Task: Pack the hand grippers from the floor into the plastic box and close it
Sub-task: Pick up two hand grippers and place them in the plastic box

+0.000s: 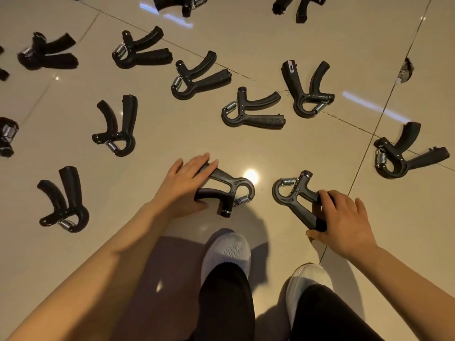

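Several black hand grippers with steel springs lie scattered over the glossy beige tiled floor [270, 33]. My left hand [183, 185] reaches down onto the handles of one hand gripper [229, 190] just ahead of my feet, fingers over the upper handle and thumb by the lower one. My right hand [342, 222] grips the two handles of another hand gripper [295, 193], which lies on the floor with its spring end pointing away to the upper left. No plastic box is in view.
My two white shoes [227, 252] and dark trouser legs stand just behind the hands. More hand grippers lie at the left [65, 200], centre [251, 112] and far right [403, 156]. A chipped spot [406, 71] marks a tile joint at the upper right.
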`<state>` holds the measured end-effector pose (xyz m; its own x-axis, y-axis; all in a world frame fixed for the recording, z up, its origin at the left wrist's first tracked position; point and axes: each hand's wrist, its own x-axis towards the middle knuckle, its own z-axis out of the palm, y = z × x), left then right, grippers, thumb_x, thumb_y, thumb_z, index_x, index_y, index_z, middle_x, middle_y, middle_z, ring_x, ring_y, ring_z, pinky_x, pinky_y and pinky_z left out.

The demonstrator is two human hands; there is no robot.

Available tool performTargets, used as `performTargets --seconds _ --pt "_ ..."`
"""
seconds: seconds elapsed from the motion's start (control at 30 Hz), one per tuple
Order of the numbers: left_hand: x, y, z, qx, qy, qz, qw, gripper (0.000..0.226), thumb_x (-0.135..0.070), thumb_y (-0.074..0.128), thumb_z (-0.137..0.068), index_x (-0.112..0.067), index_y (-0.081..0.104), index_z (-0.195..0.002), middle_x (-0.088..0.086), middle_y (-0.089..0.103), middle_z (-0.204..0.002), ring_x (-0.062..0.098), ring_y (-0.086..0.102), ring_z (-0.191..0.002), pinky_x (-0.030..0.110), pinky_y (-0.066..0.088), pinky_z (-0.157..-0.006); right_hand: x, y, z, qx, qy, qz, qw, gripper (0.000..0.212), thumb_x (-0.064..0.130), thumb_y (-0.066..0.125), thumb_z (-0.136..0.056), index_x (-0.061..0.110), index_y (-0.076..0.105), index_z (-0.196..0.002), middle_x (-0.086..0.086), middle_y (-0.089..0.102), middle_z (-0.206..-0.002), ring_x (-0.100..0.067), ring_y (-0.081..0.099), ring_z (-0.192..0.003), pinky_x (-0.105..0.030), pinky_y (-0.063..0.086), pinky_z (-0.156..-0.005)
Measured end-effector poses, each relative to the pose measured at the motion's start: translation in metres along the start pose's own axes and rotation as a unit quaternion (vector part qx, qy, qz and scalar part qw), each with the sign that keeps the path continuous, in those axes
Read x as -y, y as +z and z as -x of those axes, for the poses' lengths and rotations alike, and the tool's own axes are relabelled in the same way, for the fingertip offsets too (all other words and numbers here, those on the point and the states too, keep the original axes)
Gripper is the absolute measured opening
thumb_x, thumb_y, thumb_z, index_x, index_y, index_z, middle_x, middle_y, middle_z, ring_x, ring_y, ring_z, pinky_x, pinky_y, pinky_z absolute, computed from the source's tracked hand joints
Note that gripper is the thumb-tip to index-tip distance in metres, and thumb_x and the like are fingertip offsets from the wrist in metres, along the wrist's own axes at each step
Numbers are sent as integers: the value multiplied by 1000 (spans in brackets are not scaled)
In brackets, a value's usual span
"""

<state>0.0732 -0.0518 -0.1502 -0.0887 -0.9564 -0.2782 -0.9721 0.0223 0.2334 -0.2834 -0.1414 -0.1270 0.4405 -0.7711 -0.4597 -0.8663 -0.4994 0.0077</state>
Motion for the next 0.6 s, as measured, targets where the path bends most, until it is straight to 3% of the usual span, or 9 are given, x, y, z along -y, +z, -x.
performTargets --seconds 0.13,0.3,0.43,0.6 --pt "12 -9 -9 -9 16 -37 999 90 -48 79 -59 -23 45 -139 5 55 -128 29 52 -115 42 39 -92 -4 2 5 1 -11 16 1000 95 51 82 -53 13 44 -133 -10 50 -127 -33 44 -121 -53 27 -105" --pt "-15 -4 18 -77 -61 53 994 82 -58 54 -58 -21 55 -130 3 59 -119 31 50 -104 41 40 -86 -9 1 15 -30 -22 -13 999 92 47 86 -39 9 57 -117 -11 59 -110 -34 55 -104 -51 42 -93" --pt "-44 -9 38 -138 -104 98 980 75 -49 67 -55 -24 58 -125 -1 57 -115 20 38 -98 30 37 -82 -7 -11 34 -71 -13 -42 996 81 45 84 -45 5 59 -112 -13 59 -101 -32 55 -92 -40 47 -74" --pt "-86 -35 67 -205 -97 118 967 77 -63 56 -58 -25 57 -126 -1 56 -115 20 37 -99 35 40 -82 5 -30 86 -125 37 -81 988 86 52 78 -51 9 54 -122 -10 55 -108 -28 50 -97 -37 43 -79"
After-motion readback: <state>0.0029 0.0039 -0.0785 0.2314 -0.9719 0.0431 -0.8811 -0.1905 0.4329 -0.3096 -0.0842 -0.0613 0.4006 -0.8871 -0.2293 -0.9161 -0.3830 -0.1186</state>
